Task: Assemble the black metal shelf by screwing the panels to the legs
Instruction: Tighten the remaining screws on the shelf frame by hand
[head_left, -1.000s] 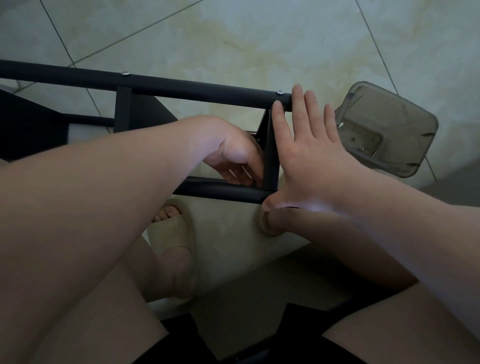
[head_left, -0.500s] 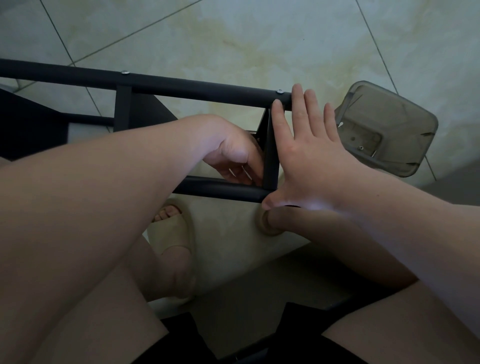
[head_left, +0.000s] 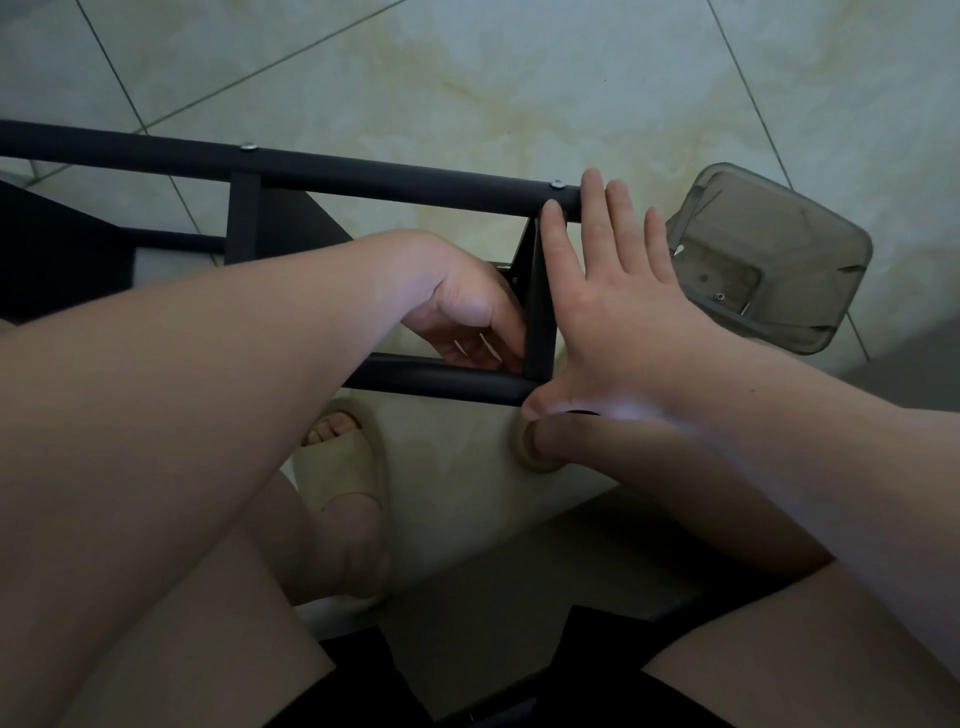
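The black shelf (head_left: 363, 176) lies on its side across the upper middle of the frame, on the tiled floor (head_left: 519, 78). Its upper leg (head_left: 130, 150) runs from the left edge and ends just right of centre, with a screw (head_left: 557, 184) seated near that end and another (head_left: 248, 147) further left. A lower leg (head_left: 441, 382) stops at centre. The end panel (head_left: 537, 317) joins the two leg ends, and a second panel (head_left: 243, 218) crosses at left.

The right hand (head_left: 613, 322) lies flat on the end panel's outer face with fingers straight and spread. Its fingertips reach the upper leg's end and its thumb sits at the lower leg's end. The left hand (head_left: 467, 312) reaches into the bay between the legs, fingers curled against the panel's inner face. Whether it holds anything cannot be told. That wrist fills most of the bay, leaving a strip of floor showing under the upper leg.

Above the upper leg the floor lies open. At upper right a smoky plastic box (head_left: 753, 192) sits near the right hand's little finger, with a sliver of floor between. Inside lies a loose screw (head_left: 719, 296); a small pale piece beside it is too small to make out. A slipper (head_left: 348, 467) rests below the lower leg.
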